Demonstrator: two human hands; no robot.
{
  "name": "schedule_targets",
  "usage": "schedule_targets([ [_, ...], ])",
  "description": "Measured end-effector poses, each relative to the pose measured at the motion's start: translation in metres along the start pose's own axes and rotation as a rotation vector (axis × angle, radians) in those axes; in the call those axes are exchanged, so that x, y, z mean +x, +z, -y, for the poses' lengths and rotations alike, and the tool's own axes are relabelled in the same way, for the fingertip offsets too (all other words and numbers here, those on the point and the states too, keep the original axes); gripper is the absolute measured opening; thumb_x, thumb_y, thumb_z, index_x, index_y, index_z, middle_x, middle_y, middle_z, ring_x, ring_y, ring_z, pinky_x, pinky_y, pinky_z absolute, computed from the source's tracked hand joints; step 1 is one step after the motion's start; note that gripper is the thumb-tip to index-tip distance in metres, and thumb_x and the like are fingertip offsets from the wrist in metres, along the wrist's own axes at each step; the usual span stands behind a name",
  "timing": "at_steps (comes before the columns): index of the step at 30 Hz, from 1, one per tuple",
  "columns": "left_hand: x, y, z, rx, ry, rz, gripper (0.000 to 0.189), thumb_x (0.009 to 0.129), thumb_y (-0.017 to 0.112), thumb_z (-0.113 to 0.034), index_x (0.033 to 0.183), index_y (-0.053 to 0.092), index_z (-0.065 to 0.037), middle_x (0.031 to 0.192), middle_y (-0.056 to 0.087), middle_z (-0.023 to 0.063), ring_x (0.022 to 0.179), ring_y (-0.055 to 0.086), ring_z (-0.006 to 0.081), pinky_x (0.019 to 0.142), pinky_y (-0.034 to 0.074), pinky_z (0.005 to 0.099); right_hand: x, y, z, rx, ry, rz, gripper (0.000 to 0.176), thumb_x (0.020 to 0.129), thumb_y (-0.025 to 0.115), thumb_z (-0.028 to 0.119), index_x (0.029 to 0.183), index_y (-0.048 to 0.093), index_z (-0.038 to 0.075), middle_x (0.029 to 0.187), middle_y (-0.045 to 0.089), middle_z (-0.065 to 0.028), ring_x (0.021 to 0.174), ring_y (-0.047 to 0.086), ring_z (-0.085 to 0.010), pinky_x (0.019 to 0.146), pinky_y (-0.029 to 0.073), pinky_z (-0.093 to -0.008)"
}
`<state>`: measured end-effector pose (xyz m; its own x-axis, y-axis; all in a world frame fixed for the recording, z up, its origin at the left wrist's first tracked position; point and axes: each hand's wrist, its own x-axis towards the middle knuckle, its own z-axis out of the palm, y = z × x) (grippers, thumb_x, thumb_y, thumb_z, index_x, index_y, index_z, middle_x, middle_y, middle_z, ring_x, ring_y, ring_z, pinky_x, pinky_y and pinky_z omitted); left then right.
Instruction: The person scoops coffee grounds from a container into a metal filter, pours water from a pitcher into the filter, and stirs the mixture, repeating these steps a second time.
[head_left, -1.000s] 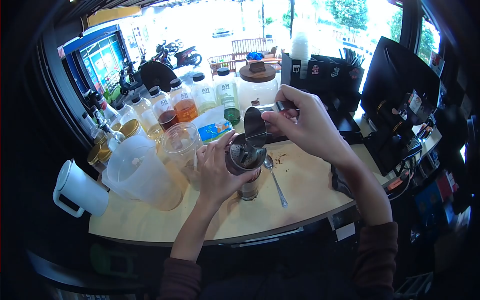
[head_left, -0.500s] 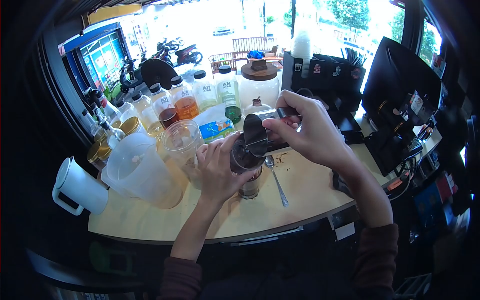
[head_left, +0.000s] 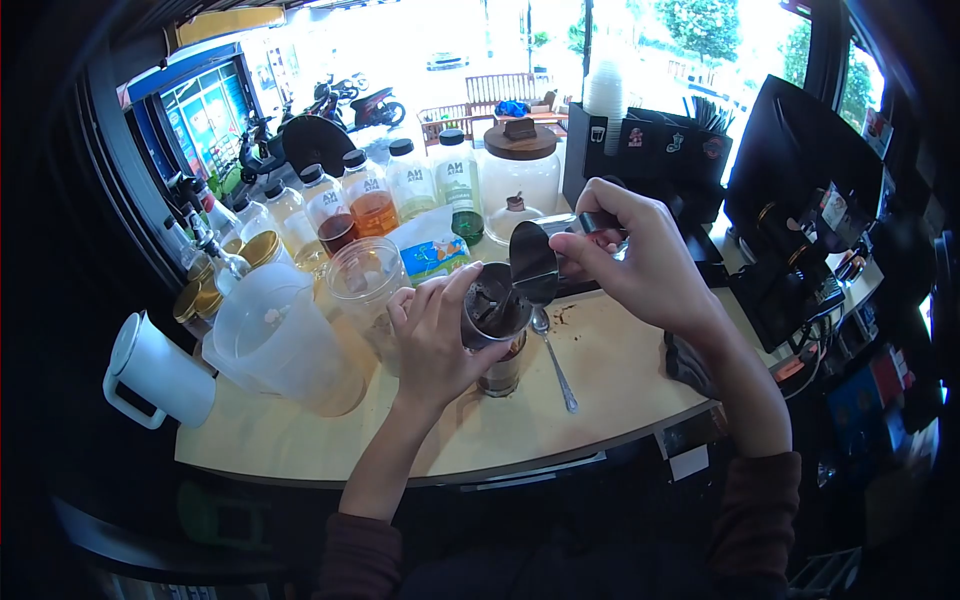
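Right hand [head_left: 650,260] has shifted slightly to the right since the earlier frame, carrying the tilted metal lid [head_left: 535,265] with it; more of the filter cup's [head_left: 490,305] mouth shows now. Left hand [head_left: 435,345] has hardly moved.

Grip, left: fingers and thumb wrapped around the cup's side, holding it above the worktop's [head_left: 620,390] near edge, roughly mid-length. Drinking glass [head_left: 503,375] upright directly below; whether cup and glass touch, I cannot tell.

Grip, right: closed around the dark handle of a vessel [head_left: 553,227], apparently clear-sided. Lid seems to belong to it, and stands at the cup's right rim. Contact unclear; no stream visible.

Progress, as I judge it: dark, wet-looking contents are already in the cup, with some metal fitting among them. Fill level unreadable from here. Both pieces are off the worktop, neither set down. The glass is mostly masked by my hand, so its contents stay uncertain.

Nearby: spoon [head_left: 562,375] lying just right of the glass, dark crumbs [head_left: 563,320] beside it. Left of my left hand, an open clear jar [head_left: 375,290], then a frosted plastic pitcher [head_left: 265,320]. White jug [head_left: 165,375] by the worktop's left corner.
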<state>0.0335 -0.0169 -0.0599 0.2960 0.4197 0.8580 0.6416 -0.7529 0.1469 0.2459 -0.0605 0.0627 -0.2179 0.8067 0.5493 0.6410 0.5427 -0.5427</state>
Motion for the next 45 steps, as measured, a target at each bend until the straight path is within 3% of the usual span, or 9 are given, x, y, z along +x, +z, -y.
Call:
schedule_targets([
  [6,0.002,-0.005,-0.003,0.024,-0.021,0.036,0.09,0.052,0.087,-0.039,0.13,0.048,-0.014,0.109,0.061,0.0017,0.104,0.056,0.0191,0.094,0.03,0.0421,0.002,0.001,-0.006,-0.051,-0.041,-0.017,0.023,0.087,0.067,0.008,0.081,0.047,-0.001,0.063,0.04,0.0032,0.062,0.047,-0.0002,0.053,0.048,-0.0187],
  [8,0.002,-0.005,-0.002,0.028,-0.028,0.044,0.09,0.053,0.087,-0.039,0.129,0.048,-0.014,0.109,0.061,0.0019,0.104,0.056,0.0193,0.095,0.03,0.0422,0.002,0.005,-0.013,0.086,0.03,-0.057,0.026,0.084,0.069,0.013,0.082,0.048,-0.003,0.056,0.042,-0.0021,0.057,0.041,-0.0063,0.049,0.035,-0.0269],
  [11,0.004,-0.005,-0.001,0.035,-0.056,0.072,0.09,0.053,0.087,-0.041,0.129,0.048,-0.013,0.107,0.061,0.0031,0.103,0.057,0.0194,0.095,0.03,0.0423,0.002,0.006,-0.016,0.26,0.117,-0.064,0.026,0.085,0.07,0.014,0.081,0.049,-0.001,0.06,0.043,0.0021,0.059,0.04,-0.0036,0.05,0.034,-0.0235],
  [18,0.009,-0.004,0.003,0.033,-0.086,0.089,0.087,0.057,0.085,-0.043,0.128,0.048,-0.011,0.105,0.062,0.0056,0.102,0.058,0.0202,0.097,0.031,0.0412,-0.008,0.016,-0.072,0.377,0.114,-0.183,0.024,0.088,0.067,0.011,0.078,0.047,0.002,0.069,0.044,0.0036,0.062,0.043,-0.0011,0.053,0.041,-0.0184],
  [26,0.015,-0.008,0.004,-0.084,-0.152,0.14,0.082,0.061,0.085,-0.042,0.127,0.046,-0.012,0.103,0.064,0.0083,0.1,0.06,0.0242,0.095,0.038,0.0399,-0.055,0.045,-0.143,0.498,0.273,-0.455,0.027,0.09,0.066,0.015,0.075,0.046,0.005,0.065,0.045,0.0061,0.059,0.041,0.0001,0.052,0.034,-0.0183],
  [33,0.015,-0.014,0.012,-0.233,-0.268,0.197,0.085,0.057,0.089,-0.034,0.126,0.043,-0.013,0.113,0.063,0.0104,0.108,0.059,0.03,0.093,0.047,0.0438,-0.098,0.075,-0.21,0.491,0.4,-0.6,0.025,0.091,0.066,0.016,0.077,0.047,0.007,0.065,0.048,0.0061,0.057,0.039,-0.0002,0.05,0.03,-0.0186],
  [38,0.018,-0.017,0.011,-0.287,-0.302,0.202,0.086,0.056,0.09,-0.03,0.126,0.043,-0.012,0.114,0.063,0.0127,0.109,0.061,0.0307,0.091,0.05,0.0421,-0.106,0.093,-0.219,0.73,0.391,-0.765,0.022,0.094,0.061,0.015,0.077,0.048,0.009,0.067,0.049,0.0048,0.058,0.041,-0.0023,0.053,0.033,-0.0197],
  [40,0.019,-0.017,0.011,-0.312,-0.329,0.226,0.091,0.053,0.092,-0.027,0.126,0.042,-0.008,0.111,0.066,0.0181,0.106,0.064,0.0301,0.091,0.049,0.0398,-0.11,0.098,-0.22,0.714,0.413,-0.785,0.023,0.095,0.06,0.016,0.077,0.048,0.009,0.067,0.049,0.0042,0.06,0.042,-0.0032,0.054,0.034,-0.0204],
  [45,0.025,-0.021,0.008,-0.318,-0.342,0.242,0.089,0.053,0.092,-0.027,0.125,0.042,-0.008,0.112,0.066,0.0182,0.107,0.064,0.0304,0.092,0.049,0.0402,-0.114,0.108,-0.232,0.727,0.394,-0.819,0.024,0.095,0.06,0.019,0.077,0.048,0.009,0.067,0.05,0.003,0.061,0.044,-0.0056,0.057,0.036,-0.0221],
])
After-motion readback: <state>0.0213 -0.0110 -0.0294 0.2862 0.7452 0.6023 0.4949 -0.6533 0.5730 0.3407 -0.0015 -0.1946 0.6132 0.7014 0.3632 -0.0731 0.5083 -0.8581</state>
